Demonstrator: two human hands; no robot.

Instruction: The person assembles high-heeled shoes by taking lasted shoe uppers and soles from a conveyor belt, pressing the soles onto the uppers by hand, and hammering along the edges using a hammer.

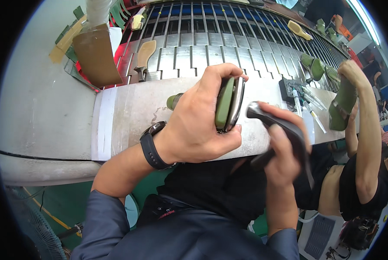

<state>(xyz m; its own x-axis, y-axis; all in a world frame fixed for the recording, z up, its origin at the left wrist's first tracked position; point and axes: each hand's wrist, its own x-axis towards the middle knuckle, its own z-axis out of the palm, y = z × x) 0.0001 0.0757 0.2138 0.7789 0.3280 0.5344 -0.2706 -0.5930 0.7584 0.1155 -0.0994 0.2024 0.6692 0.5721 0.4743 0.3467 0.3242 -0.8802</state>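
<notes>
My left hand (198, 112), with a black watch on its wrist, is closed around a green shoe part (224, 106) above the bench. A thin dark plate with a shiny edge (236, 104) lies against its right face. A rounded green end (172, 101) shows on the other side of this hand; whether it belongs to the same piece is hidden. Just to the right, my right hand (284, 151) grips a dark curved tool (289, 127) with a shiny rounded metal head. Motion blurs it, and its exact kind is unclear. The tool's head is apart from the green part.
Beyond the pale bench (133, 112) runs a slatted metal conveyor (185, 56) carrying tan soles (146, 53) and green shoes (313, 67). Syringes (314, 115) lie beside a black block (288, 90). At right, a co-worker's arm (365, 99) holds a green shoe piece (344, 104). Brown cardboard (96, 56) stands left.
</notes>
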